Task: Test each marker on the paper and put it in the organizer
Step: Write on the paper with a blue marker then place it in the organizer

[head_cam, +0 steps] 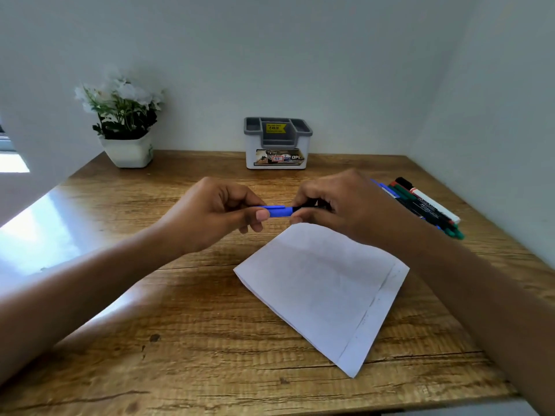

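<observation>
Both my hands hold one marker (280, 211) level above the far corner of the white paper (321, 292). My left hand (216, 214) pinches its blue cap, and my right hand (339, 205) grips its black barrel, which is mostly hidden in the fingers. The cap sits against the barrel. The grey and white organizer (277, 144) stands at the back of the wooden table against the wall; I see no markers in it. Several more markers (423, 205) lie in a bunch at the right, partly behind my right hand.
A white pot of white flowers (124, 121) stands at the back left of the table (180, 325). White walls close in the table at the back and the right. Bright glare lies on the table's left edge.
</observation>
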Demonstrator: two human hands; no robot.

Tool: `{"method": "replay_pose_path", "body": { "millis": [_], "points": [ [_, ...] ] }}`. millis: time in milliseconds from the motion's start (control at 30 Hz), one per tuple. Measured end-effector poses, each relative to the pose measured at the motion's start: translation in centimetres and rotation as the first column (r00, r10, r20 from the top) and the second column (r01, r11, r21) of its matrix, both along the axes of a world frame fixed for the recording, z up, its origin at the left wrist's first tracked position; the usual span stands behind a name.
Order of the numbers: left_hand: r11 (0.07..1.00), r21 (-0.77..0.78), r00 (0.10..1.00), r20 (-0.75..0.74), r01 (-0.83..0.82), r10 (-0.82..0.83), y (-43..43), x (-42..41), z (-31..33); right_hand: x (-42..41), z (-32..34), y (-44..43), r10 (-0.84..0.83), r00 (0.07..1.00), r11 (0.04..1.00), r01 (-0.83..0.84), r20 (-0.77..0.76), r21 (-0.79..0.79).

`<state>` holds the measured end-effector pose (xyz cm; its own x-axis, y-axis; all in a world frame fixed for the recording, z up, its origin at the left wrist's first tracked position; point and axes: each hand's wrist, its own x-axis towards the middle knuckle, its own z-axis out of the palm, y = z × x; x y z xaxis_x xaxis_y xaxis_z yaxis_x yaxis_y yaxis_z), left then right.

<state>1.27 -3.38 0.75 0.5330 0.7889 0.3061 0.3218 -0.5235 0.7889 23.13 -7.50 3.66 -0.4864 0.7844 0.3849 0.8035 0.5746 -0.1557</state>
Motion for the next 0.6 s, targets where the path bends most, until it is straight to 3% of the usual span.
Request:
{"method": "replay_pose_path", "body": {
  "millis": [367, 500, 533, 600],
  "points": [
    [0.983, -0.173, 0.998, 0.019, 0.058, -0.055, 0.0, -0.2, 1.3, -0.2, 1.1, -0.4, -0.037, 0.987, 0.950, -0.015, -0.159, -0.313],
    [0.996, -0.082, 0.996, -0.073, 0.040, -0.046, 0.0, -1.4, 1.7, 0.9, 1.5, -0.5, -0.088, 0.990, 0.926, 0.039, -0.114, -0.375],
    [0.999, -0.038, 0.998, -0.065, -0.006, 0.004, 0.5, -2.3, 2.0, 2.0, 1.8, -0.5, -0.135, 0.980, 0.920, 0.069, -0.146, -0.386],
    [0.993, -0.044, 0.989, 0.095, -0.108, 0.112, 1.7, -4.2, 2.7, 4.3, 2.1, -0.6, -0.234, 0.910, 0.896, 0.065, -0.343, -0.439]
  ]
}}
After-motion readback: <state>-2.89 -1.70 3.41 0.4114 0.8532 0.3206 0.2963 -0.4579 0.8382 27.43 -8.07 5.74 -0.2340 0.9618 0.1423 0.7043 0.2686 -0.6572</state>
